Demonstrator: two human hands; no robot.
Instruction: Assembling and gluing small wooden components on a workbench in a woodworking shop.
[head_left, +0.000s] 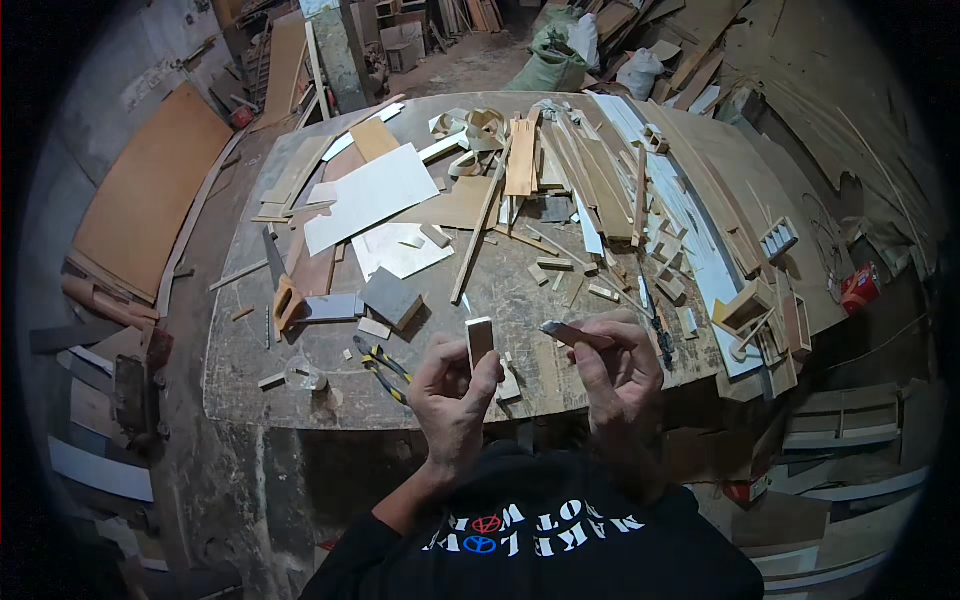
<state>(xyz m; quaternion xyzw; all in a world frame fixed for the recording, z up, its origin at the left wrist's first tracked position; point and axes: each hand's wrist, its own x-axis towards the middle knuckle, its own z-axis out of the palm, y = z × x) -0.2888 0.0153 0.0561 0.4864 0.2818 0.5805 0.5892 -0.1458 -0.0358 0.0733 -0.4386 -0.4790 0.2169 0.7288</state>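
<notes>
Matt wooden block [481,342], rough scuffed tabletop [235,345]

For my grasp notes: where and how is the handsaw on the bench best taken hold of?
Probably by its orange-brown handle, coming from the near side: the handsaw lies with that end nearer and its blade pointing away.

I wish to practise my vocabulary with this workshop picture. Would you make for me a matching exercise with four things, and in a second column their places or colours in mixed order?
Column one
1. wooden block
2. pliers
3. handsaw
4. green sack

Column two
A. has an orange handle
B. on the floor beyond the table
C. held upright in the left hand
D. yellow and black, lying on the table

Right pairs: 1-C, 2-D, 3-A, 4-B
</notes>
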